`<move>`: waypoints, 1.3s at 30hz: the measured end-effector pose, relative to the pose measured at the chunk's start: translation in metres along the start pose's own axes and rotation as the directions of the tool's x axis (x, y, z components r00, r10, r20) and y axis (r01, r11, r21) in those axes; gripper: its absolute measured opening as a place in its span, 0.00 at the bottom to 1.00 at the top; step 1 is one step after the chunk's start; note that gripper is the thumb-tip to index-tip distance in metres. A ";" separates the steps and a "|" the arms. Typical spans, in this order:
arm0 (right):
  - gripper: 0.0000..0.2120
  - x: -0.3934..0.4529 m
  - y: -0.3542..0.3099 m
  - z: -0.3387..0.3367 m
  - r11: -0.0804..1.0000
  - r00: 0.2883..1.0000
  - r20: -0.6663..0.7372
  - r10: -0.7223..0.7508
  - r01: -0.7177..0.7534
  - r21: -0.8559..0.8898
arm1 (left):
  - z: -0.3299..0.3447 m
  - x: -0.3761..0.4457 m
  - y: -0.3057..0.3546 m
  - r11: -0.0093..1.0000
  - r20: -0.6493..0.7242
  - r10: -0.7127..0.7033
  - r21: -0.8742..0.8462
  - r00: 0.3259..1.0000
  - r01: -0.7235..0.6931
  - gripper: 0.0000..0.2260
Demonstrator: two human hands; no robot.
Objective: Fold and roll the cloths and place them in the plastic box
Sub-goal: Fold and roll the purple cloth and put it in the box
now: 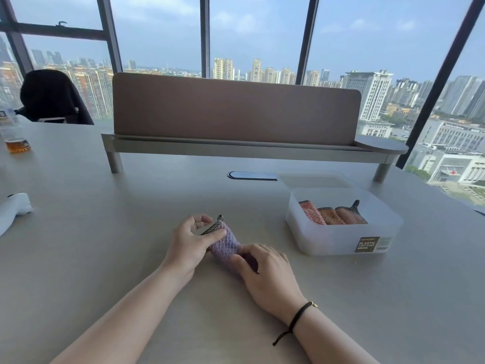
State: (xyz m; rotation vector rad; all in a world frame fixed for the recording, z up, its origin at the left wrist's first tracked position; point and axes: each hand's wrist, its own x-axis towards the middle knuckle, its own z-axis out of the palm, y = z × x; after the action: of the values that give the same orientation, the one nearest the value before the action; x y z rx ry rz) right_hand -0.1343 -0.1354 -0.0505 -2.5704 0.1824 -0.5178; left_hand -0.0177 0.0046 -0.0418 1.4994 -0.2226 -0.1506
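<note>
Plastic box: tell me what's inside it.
The plastic box holds three rolled orange cloths side by side, one with a checkered loop sticking up. The frosted front wall hides their lower parts and the floor.

Two bare forearms in view, no sleeves showing on either. Left hand point(189, 246) bare, no rings, no watch, nothing on the wrist. Right hand point(267, 278) also ringless; its wrist wears a thin black cord bracelet point(298, 317) with a small gold bead and a loose knotted tail hanging off.
</note>
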 end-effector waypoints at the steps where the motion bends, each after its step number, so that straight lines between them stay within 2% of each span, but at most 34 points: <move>1: 0.13 -0.001 0.001 -0.003 0.994 1.000 0.000 0.026 -0.026 0.109 | 0.002 -0.002 0.004 0.993 0.014 -0.033 -0.116 0.999 0.034 0.18; 3: 0.03 -0.002 0.002 -0.010 0.940 0.996 0.062 0.070 -0.086 0.331 | 0.005 -0.006 0.014 0.950 0.070 -0.071 -0.300 0.995 0.089 0.23; 6: 0.12 -0.002 0.010 -0.025 0.839 0.985 0.168 0.037 -0.122 0.530 | 0.008 -0.014 0.030 0.871 0.206 -0.084 -0.459 0.975 0.172 0.24; 9: 0.14 -0.004 0.020 -0.036 0.725 0.975 0.221 0.002 -0.154 0.671 | 0.018 -0.018 0.042 0.858 0.302 -0.083 -0.463 0.950 0.222 0.22; 13: 0.11 -0.008 0.028 -0.061 0.665 0.974 0.226 0.006 -0.172 0.727 | 0.043 -0.019 0.060 0.907 0.380 -0.095 -0.348 0.920 0.237 0.27; 19: 0.13 -0.005 0.051 -0.104 0.695 0.980 0.196 0.041 -0.169 0.699 | 0.103 -0.011 0.079 0.960 0.409 -0.127 -0.178 0.904 0.215 0.22; 22: 0.17 0.000 0.069 -0.132 0.726 0.976 0.210 0.055 -0.184 0.663 | 0.141 -0.001 0.086 0.988 0.390 -0.100 -0.072 0.915 0.138 0.18; 26: 0.20 0.022 0.091 -0.172 0.734 0.985 0.107 0.132 -0.169 0.657 | 0.194 0.027 0.106 0.998 0.418 -0.051 0.047 0.907 0.034 0.15; 29: 0.18 0.048 0.116 -0.198 0.765 0.972 0.090 0.216 -0.226 0.603 | 0.229 0.053 0.113 0.981 0.423 -0.002 0.176 0.906 -0.080 0.11; 32: 0.16 0.072 0.140 -0.211 0.750 0.949 0.155 0.274 -0.312 0.583 | 0.250 0.071 0.106 0.963 0.429 -0.026 0.254 0.903 -0.093 0.07; 34: 0.16 0.083 0.151 -0.213 0.754 0.929 0.230 0.290 -0.370 0.543 | 0.257 0.077 0.098 0.938 0.440 -0.053 0.330 0.896 -0.106 0.07; 36: 0.17 0.089 0.160 -0.211 0.770 0.899 0.318 0.300 -0.425 0.475 | 0.260 0.082 0.089 0.875 0.453 -0.052 0.450 0.890 -0.177 0.08; 39: 0.17 0.095 0.169 -0.203 0.808 0.866 0.387 0.316 -0.460 0.369 | 0.263 0.085 0.084 0.695 0.494 0.023 0.617 0.869 -0.369 0.09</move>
State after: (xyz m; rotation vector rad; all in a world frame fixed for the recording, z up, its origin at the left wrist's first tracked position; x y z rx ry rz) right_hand -0.1321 -0.3944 0.0572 -2.0363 0.4223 0.0129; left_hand -0.0013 -0.2642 0.0612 2.1754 -0.9144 -0.2572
